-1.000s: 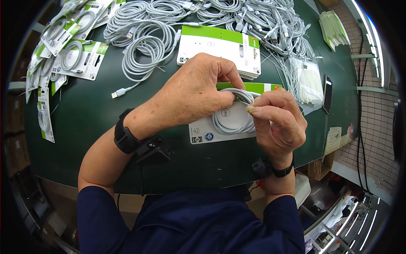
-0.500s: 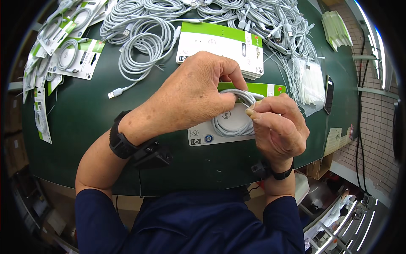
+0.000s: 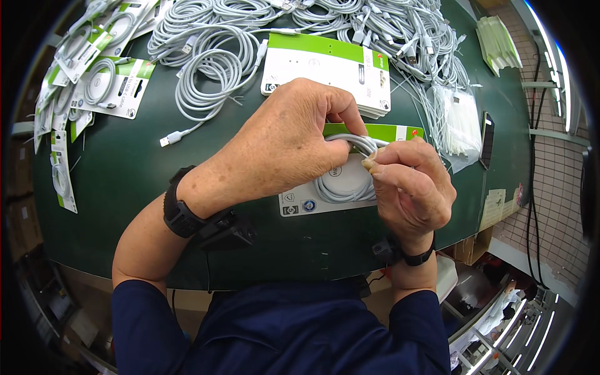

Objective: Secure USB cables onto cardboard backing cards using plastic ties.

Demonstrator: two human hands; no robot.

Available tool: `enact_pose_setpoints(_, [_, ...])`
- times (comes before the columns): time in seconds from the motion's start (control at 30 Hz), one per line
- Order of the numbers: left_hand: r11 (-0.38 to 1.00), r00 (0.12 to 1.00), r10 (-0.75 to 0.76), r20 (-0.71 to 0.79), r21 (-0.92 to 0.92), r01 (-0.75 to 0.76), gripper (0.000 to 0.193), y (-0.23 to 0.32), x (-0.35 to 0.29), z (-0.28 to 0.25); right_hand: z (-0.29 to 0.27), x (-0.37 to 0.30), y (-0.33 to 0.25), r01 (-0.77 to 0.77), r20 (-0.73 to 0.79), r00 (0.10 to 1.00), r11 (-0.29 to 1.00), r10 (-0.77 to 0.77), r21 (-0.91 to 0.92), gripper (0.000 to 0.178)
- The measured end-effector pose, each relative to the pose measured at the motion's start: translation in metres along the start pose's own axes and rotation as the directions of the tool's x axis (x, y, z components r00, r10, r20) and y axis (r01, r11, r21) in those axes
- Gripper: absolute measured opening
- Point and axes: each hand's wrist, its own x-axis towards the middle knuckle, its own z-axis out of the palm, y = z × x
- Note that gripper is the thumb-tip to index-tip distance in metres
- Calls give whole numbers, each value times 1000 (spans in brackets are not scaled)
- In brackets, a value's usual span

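- At frame centre, my left hand (image 3: 284,147) pressed the coiled cable (image 3: 344,184) onto its card (image 3: 300,203), fingers curled over it.
- My right hand (image 3: 412,184) pinched the cable's upper loop.

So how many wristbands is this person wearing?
2. A black band sits on the left wrist, with a small black device beside it, and a thinner black band sits on the right wrist. The blue sleeves may hide more further up.

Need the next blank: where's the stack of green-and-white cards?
Head view, top centre: the card stack lies on the green table, just beyond the left hand, beside loose cables.
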Motion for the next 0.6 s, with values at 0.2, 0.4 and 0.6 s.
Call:
enact_pose_setpoints(0.2, [1000, 1000, 0, 1, -8, 0, 18, -1, 0, 1, -1, 0, 1, -16, 38, 999, 1000, 16, 1, 26])
enact_pose_setpoints(0.4, [999, 1000, -5, -3, -44, 4, 17, -5, 1, 3, 1, -1, 5, -13, 69, 998, 1000, 13, 1, 26])
enact_pose_setpoints(0.6, [999, 1000, -15, -7, -47, 15, 17, -4, 1, 3, -2, -2, 1, -65, 50, 997, 998, 65, -9, 20])
